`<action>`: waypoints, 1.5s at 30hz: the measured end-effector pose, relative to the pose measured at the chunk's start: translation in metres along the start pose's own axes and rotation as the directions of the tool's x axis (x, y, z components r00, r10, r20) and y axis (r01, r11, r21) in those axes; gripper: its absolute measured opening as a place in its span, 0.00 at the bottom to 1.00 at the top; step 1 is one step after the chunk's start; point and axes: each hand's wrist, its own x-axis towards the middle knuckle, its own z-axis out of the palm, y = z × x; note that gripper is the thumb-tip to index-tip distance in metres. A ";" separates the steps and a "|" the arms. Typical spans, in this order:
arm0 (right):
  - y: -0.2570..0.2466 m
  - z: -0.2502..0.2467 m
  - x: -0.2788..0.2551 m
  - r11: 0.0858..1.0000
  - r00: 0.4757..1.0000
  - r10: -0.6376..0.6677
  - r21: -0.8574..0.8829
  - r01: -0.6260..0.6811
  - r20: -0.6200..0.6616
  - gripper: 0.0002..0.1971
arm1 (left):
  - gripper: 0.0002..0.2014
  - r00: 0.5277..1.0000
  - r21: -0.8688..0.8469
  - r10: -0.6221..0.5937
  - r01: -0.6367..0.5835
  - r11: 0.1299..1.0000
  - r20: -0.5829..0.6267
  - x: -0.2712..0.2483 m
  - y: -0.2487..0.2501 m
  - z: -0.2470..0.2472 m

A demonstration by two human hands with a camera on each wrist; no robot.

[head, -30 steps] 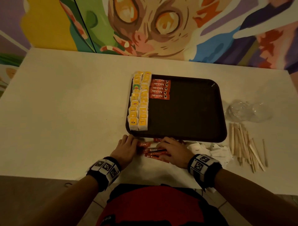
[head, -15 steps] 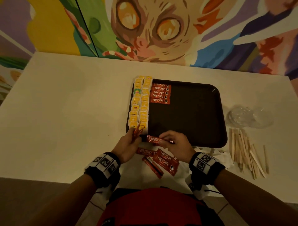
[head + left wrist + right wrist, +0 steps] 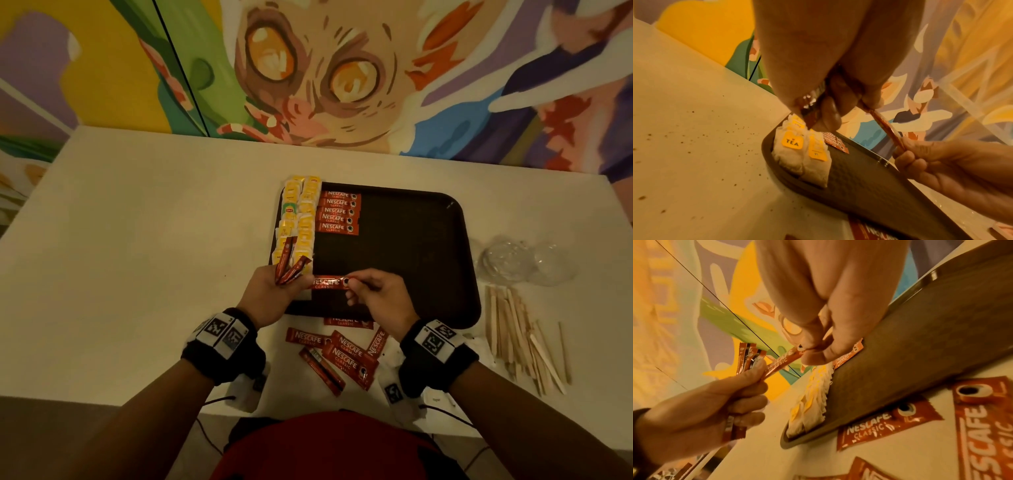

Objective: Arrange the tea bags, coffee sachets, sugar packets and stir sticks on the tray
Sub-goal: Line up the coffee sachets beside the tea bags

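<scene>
Head view: dark textured tray [image 3: 411, 246] with rounded corners on pale table [image 3: 154, 240]; two columns of yellow-tagged paper tea bags [image 3: 301, 219] down its left edge, five glossy red sachets [image 3: 338, 213] stacked flat just beside them. Left hand [image 3: 270, 294] curled round a few upright sachets [image 3: 287, 263], also pinching one end of a level sachet [image 3: 329, 283]; right hand [image 3: 380, 298] pinching the other end, over the tray's near edge. Loose sachets [image 3: 342, 349] scattered on the table between the wrists, one partly under the tray rim. Flat wooden stir sticks [image 3: 520, 335] heaped to the right; crinkled clear plastic [image 3: 524, 260] beyond them; painted mural [image 3: 308, 68] behind. Left wrist view: fingers wrapped about foil sachets, thin level sachet [image 3: 885, 128] stretched across to right hand [image 3: 941, 164]; soft fibrous tea bags [image 3: 801, 155] in tray corner [image 3: 869, 186]; dark specks on table [image 3: 694, 129]. Right wrist view: thumb and forefinger nipping sachet [image 3: 783, 360], left hand [image 3: 705, 412] gripping a fanned bundle [image 3: 749, 356]; tea bags [image 3: 812, 399] edge-on, loose sachets [image 3: 885, 423] by the tray [image 3: 920, 353].
</scene>
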 end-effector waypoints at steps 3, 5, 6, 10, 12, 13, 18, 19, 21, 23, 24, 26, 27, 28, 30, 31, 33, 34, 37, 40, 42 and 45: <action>-0.001 0.000 0.008 0.998 0.998 0.057 0.026 -0.056 -0.019 0.08 | 0.01 0.999 -0.025 -0.017 0.016 1.000 -0.032 0.004 0.001 0.002; -0.005 0.000 0.015 0.995 0.995 0.094 0.037 -0.094 -0.019 0.08 | 0.03 0.996 -0.051 -0.036 0.032 0.998 -0.081 0.007 0.001 0.004; -0.006 0.000 0.019 0.994 0.994 0.106 0.041 -0.105 -0.025 0.08 | 0.04 0.993 -0.068 -0.051 0.044 0.997 -0.106 0.009 0.002 0.005; -0.013 -0.004 0.038 0.992 0.983 0.127 -0.002 -0.128 -0.129 0.08 | 0.05 0.978 -0.068 -0.108 0.097 0.993 -0.180 0.019 0.005 0.002; -0.014 -0.010 0.051 0.984 0.963 0.162 -0.036 -0.173 -0.214 0.06 | 0.05 0.976 -0.055 -0.120 0.112 0.992 -0.182 0.023 0.003 -0.003; -0.014 -0.012 0.058 0.979 0.948 0.186 -0.037 -0.202 -0.257 0.05 | 0.06 0.977 -0.058 -0.122 0.113 0.992 -0.174 0.024 0.003 -0.005; -0.014 -0.019 0.090 0.945 0.894 0.245 -0.114 -0.307 -0.376 0.07 | 0.11 0.981 -0.072 -0.129 0.119 0.990 -0.145 0.024 -0.002 -0.009; -0.014 -0.019 0.096 0.934 0.888 0.262 -0.134 -0.333 -0.378 0.07 | 0.12 0.981 -0.071 -0.130 0.121 0.990 -0.141 0.024 -0.003 -0.009; -0.016 -0.019 0.107 0.905 0.880 0.305 -0.176 -0.386 -0.363 0.06 | 0.12 0.983 -0.062 -0.129 0.122 0.991 -0.129 0.024 -0.004 -0.010; -0.018 -0.018 0.116 0.879 0.874 0.340 -0.212 -0.427 -0.348 0.05 | 0.12 0.984 -0.062 -0.132 0.125 0.990 -0.119 0.025 -0.005 -0.011; -0.019 -0.017 0.119 0.866 0.869 0.353 -0.231 -0.443 -0.346 0.05 | 0.13 0.985 -0.061 -0.131 0.125 0.990 -0.116 0.025 -0.005 -0.012; -0.021 -0.012 0.126 0.840 0.858 0.371 -0.264 -0.473 -0.357 0.05 | 0.13 0.985 -0.048 -0.130 0.125 0.991 -0.112 0.026 -0.006 -0.013; -0.022 -0.009 0.129 0.828 0.849 0.378 -0.275 -0.488 -0.369 0.06 | 0.13 0.985 -0.045 -0.133 0.129 0.991 -0.109 0.027 -0.006 -0.014; -0.023 -0.006 0.132 0.818 0.841 0.381 -0.284 -0.500 -0.385 0.08 | 0.13 0.985 -0.046 -0.138 0.134 0.990 -0.105 0.028 -0.007 -0.014; -0.022 -0.003 0.135 0.803 0.829 0.377 -0.300 -0.515 -0.413 0.11 | 0.13 0.985 -0.048 -0.143 0.139 0.989 -0.098 0.029 -0.006 -0.014; -0.022 -0.002 0.136 0.802 0.829 0.378 -0.301 -0.516 -0.413 0.11 | 0.13 0.985 -0.040 -0.142 0.139 0.989 -0.096 0.029 -0.006 -0.013; -0.021 -0.001 0.138 0.807 0.830 0.375 -0.296 -0.512 -0.412 0.10 | 0.12 0.986 -0.029 -0.138 0.136 0.990 -0.092 0.030 -0.005 -0.011; -0.020 -0.002 0.139 0.810 0.832 0.370 -0.297 -0.507 -0.413 0.10 | 0.12 0.987 -0.031 -0.137 0.135 0.990 -0.088 0.030 -0.005 -0.010; -0.020 -0.001 0.138 0.808 0.842 0.356 -0.319 -0.495 -0.405 0.06 | 0.12 0.988 -0.030 -0.132 0.131 0.991 -0.077 0.030 -0.005 -0.008; -0.022 -0.002 0.138 0.805 0.856 0.352 -0.345 -0.483 -0.378 0.05 | 0.13 0.988 -0.021 -0.133 0.132 0.991 -0.075 0.031 -0.004 -0.008; -0.023 -0.003 0.137 0.803 0.857 0.356 -0.347 -0.484 -0.373 0.07 | 0.14 0.989 -0.014 -0.132 0.131 0.991 -0.072 0.030 -0.004 -0.008; -0.023 -0.003 0.136 0.802 0.855 0.362 -0.344 -0.488 -0.371 0.10 | 0.14 0.989 -0.004 -0.131 0.131 0.991 -0.071 0.030 -0.004 -0.008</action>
